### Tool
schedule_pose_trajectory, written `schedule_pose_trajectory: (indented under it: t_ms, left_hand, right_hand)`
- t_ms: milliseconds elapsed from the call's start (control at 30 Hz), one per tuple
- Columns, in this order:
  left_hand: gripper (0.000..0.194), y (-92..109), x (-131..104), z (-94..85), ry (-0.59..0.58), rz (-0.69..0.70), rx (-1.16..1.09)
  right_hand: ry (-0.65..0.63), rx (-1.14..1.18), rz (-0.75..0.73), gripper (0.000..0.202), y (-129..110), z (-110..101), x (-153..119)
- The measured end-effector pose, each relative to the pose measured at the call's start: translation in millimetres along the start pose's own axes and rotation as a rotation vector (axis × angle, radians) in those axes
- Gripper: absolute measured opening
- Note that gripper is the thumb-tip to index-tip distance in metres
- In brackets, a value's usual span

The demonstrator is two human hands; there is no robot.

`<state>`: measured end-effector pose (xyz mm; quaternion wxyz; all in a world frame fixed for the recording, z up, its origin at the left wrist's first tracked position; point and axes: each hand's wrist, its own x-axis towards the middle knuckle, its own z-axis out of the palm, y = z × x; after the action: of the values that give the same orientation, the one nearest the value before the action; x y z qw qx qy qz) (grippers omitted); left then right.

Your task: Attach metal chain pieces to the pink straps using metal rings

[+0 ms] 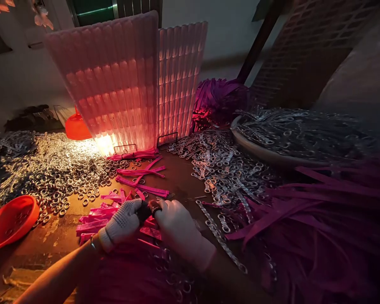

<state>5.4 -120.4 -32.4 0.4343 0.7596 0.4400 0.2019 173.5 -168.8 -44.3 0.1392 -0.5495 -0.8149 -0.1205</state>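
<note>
Both my hands wear whitish knit gloves and meet at the middle of the worktable. My left hand (123, 223), its glove dotted, has its fingers closed, pinched towards the other hand. My right hand (180, 228) is closed too, knuckles up. Dark patches show at the fingertips, and whatever lies between them is too dark and small to tell. Under and beside my left hand lies a pile of magenta straps (93, 221). More magenta strips (142, 185) lie just beyond the hands. To the right of my right hand stretches a metal chain (220, 236) with ring ends.
Metal rings (60, 185) are heaped at left under a red lamp (77, 126), near an orange bowl (14, 221). Chain pieces (224, 169) lie at right, before a chain-filled basin (262, 150). Ribbed translucent panels (114, 80) stand behind. Loose magenta straps (319, 223) cover the right.
</note>
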Motion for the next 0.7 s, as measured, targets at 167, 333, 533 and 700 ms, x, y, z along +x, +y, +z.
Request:
schedule_pose_trajectory:
  t_ms: [167,333,533,700]
  left_hand:
    - [0.015,-17,-13,9.4,0.056,0.180,0.272]
    - [0.016,-10,-11,1.3,-0.042,0.151,0.185]
    - [0.012,-14,-8,1.6,-0.036,0.168,0.135]
    - [0.017,-20,-13,-2.4,-0.063,0.082,-0.026]
  right_hand:
    - [-0.053,0.048,-0.022,0.020,-1,7,-5]
    - [-0.017,0.008,0.019,0.022,-6,12,-6]
    - [-0.067,0.031,-0.007,0.017,-6,1,-3]
    - [-0.271,0.140,0.176,0.025,-12,-19,4]
